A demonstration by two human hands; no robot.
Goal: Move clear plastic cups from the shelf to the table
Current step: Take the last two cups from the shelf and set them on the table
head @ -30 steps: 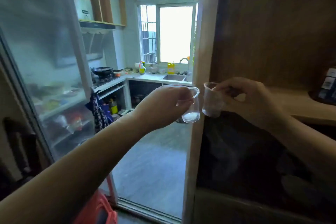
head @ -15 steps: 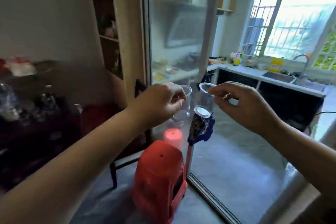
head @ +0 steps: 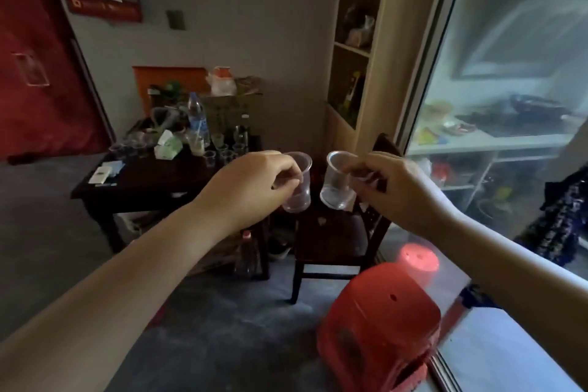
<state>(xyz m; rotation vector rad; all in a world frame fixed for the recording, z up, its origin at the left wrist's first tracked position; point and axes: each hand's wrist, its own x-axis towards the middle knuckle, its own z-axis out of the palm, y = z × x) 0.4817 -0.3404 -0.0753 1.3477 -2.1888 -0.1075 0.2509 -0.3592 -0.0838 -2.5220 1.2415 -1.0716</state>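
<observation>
My left hand (head: 254, 184) grips a clear plastic cup (head: 300, 191) by its side, held upright in the air. My right hand (head: 401, 188) pinches the rim of a second clear plastic cup (head: 337, 188), which tilts slightly. Both cups hang side by side above a dark chair. The dark wooden table (head: 149, 181) stands ahead to the left. Several clear cups (head: 222, 153) stand on its far part, beside a water bottle (head: 197, 118) and a tissue box (head: 168, 146).
A dark wooden chair (head: 334, 232) stands right of the table, under my hands. A red plastic stool (head: 381, 334) sits on the floor at lower right. A glass sliding door (head: 509, 105) fills the right side. A wooden shelf unit (head: 359, 51) rises behind the chair. Dark bottles (head: 246, 251) stand under the table.
My view has swung left from the kitchen doorway to the table and chair. Both hands keep hold of their cups and stay close together in front of me.
</observation>
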